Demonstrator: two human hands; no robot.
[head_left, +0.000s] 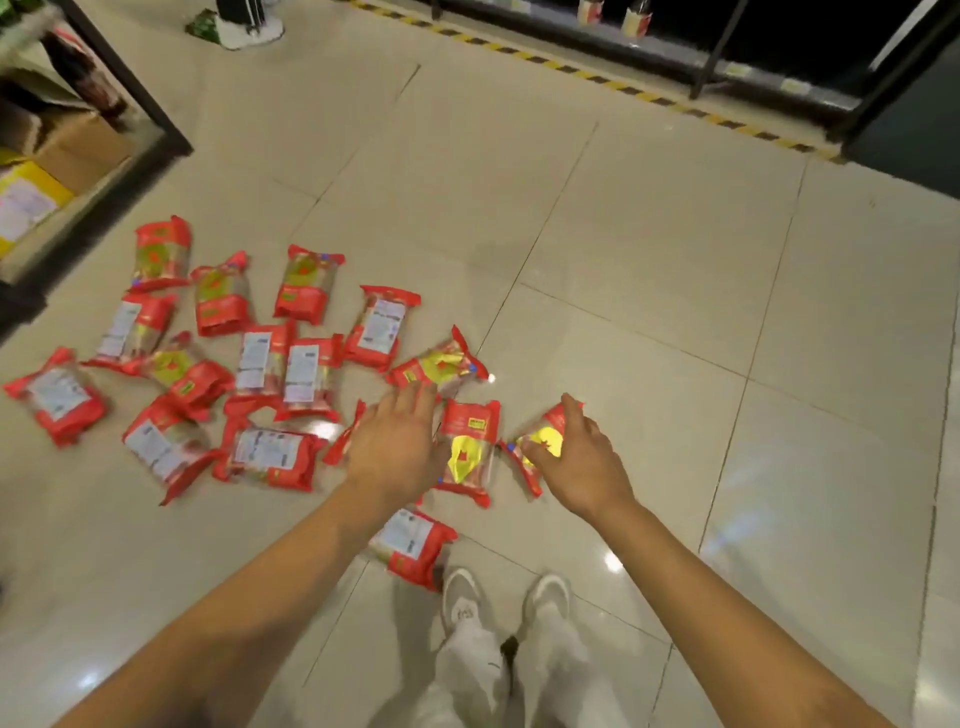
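Several red snack packets with yellow or white labels lie scattered on the tiled floor (649, 260), most of them left of centre (270, 457). My left hand (397, 447) reaches out over them with its fingers straight, just left of a packet with a yellow label (467, 449); it holds nothing. My right hand (576, 457) is on the rightmost packet (543, 441), with the thumb across its yellow label and the fingers round its far edge. One more packet (413, 545) lies close to my white shoes (462, 603).
A dark metal shelf rack (130, 98) with cardboard boxes (78, 150) stands at the upper left. Along the back runs a yellow-black hazard strip (623, 83) in front of dark display shelves (753, 73). A white object (249, 26) sits at the top.
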